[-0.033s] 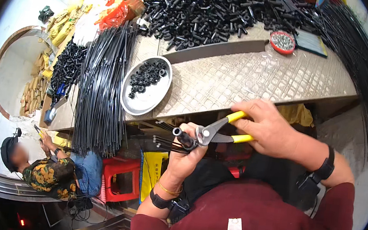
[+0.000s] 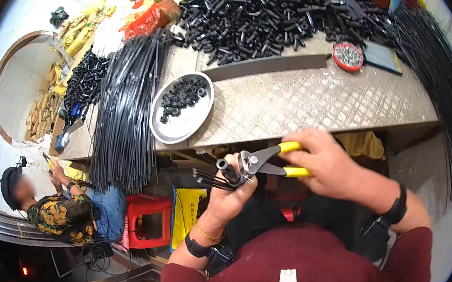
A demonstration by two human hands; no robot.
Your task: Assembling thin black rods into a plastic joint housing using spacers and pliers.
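Note:
Below the table's front edge, my left hand is closed round a short black tube and several thin black rods, whose ends stick out to the left. My right hand grips pliers with yellow handles; the handles stand apart. The jaws of the pliers rest at the tube, beside my left fingertips. What lies between the jaws is too small to make out.
A metal bowl of small black rings stands near the table edge, beside a bundle of long black rods. Farther back lie a heap of black tubes and a red dish of small metal parts. A co-worker sits left.
The whole view has shifted slightly. My hands hold the same tube, rods and pliers, with the pliers' handles a little closer together.

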